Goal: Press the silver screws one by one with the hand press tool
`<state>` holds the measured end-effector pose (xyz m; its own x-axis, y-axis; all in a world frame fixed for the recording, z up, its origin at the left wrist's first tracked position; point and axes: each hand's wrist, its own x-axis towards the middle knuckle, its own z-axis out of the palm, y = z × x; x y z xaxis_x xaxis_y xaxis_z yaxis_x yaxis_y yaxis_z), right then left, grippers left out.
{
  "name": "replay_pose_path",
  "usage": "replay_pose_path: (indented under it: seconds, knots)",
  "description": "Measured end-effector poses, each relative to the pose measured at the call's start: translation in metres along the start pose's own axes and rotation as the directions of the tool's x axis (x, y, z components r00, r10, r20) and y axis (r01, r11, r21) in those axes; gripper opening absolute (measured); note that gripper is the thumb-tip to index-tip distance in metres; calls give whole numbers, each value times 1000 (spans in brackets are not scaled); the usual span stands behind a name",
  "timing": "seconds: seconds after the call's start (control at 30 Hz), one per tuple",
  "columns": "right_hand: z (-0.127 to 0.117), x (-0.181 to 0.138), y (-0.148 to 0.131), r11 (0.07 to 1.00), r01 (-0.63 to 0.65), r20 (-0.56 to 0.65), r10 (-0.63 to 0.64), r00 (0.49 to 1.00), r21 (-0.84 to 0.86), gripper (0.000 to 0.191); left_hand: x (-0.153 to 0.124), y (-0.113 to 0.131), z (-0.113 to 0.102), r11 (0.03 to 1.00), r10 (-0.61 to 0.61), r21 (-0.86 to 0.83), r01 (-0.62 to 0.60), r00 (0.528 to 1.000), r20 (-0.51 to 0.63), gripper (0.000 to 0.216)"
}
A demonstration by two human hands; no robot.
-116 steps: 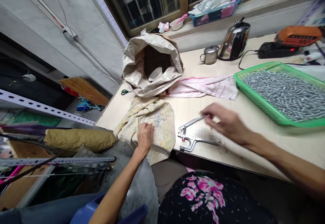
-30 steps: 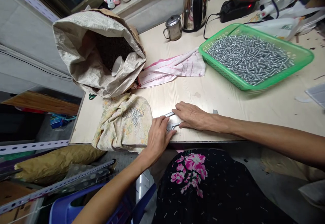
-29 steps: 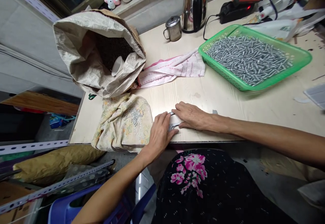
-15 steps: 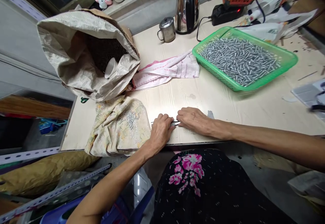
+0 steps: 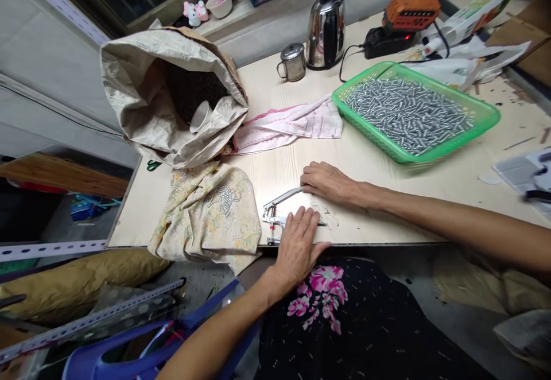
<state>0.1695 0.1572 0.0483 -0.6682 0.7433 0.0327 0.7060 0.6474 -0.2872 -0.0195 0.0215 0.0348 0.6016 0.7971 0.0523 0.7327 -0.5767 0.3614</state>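
1. Pale wood-grain table (image 5: pixel 275 167) against a wall; kettle (image 5: pixel 316 33), lidded mug (image 5: pixel 293 64) and orange battery pack (image 5: pixel 412 11) toward the back.

2. Metal hand press (image 5: pixel 284 197) (pliers-type) lies on the table by the front edge, just right of the patterned cloth (image 5: pixel 185 219). Handles spread wide, spring (image 5: pixel 272 211) visible, jaws apart; whether anything sits in them is too small to tell.

3. Left hand (image 5: pixel 297 245): palm down, fingers outstretched across the lower handle, thumb splayed. Laid over it, not wrapped round, as far as shows.

4. Right hand (image 5: pixel 329 183): fingers curled over the end of the upper handle. Underside hidden (can't tell how firm, or whether the thumb closes on it).

5. Loose metal pins (image 5: pixel 228 199) on the cloth; many more fill the green basket (image 5: pixel 370 134) at right. Open sack (image 5: pixel 138 121) behind the cloth, white bowl (image 5: pixel 201 117) inside; pink-and-white towel (image 5: pixel 297 123) between sack and basket.

6. Risks (my judgement): jaw end is right at the table edge, so a shove under that light left hold could tip the press off. Slipping right fingertips could let the sprung handle jump. Squeezing with left fingers between the handles could pinch them. Cloth overhangs the edge; a snag from the left forearm (image 5: pixel 228 325) could spill the pins.
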Motion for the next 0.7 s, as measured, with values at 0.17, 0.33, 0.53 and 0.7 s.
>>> replay_pose_path:
  seconds: [0.17,0.33,0.53,0.7]
  knots:
    - [-7,25,-7,998,18,-21,-19,1000,-63,18,3,3,3,998,-26,-62,25,1000,-14,68]
    - [-10,30,-66,923,379,59,-376,925,-60,11,0,-1,9,997,-7,-72,6,1000,-7,76]
    - [25,40,-115,829,559,104,-554,826,-22,12,-6,-1,20,993,-80,-84,83,996,46,64]
    - [16,42,-114,796,604,32,-606,795,39,13,-6,3,18,994,-50,-94,54,998,44,64]
